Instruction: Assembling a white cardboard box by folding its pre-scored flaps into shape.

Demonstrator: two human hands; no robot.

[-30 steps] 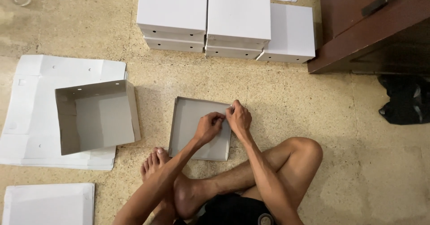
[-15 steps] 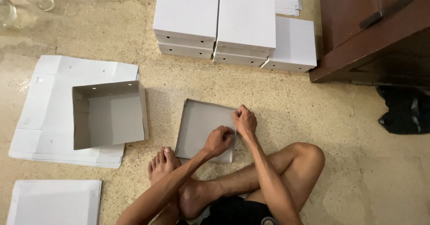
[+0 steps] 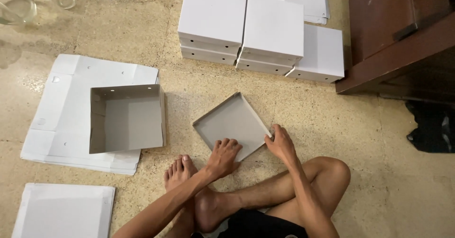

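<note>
Head view: a shallow grey lid (image 3: 232,124) lies on the floor, turned cornerwise, just beyond the person's crossed legs. Left hand (image 3: 223,156) presses flat on its near edge; right hand (image 3: 281,144) pinches its right corner. Uneven pressure may crease or unfold the thin walls.

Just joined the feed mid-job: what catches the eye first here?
Both hands, left hand and right hand, press on a shallow grey cardboard tray on the floor at centre. To its left an open box stands on flat white sheets. Closed white boxes are stacked at the top.
</note>
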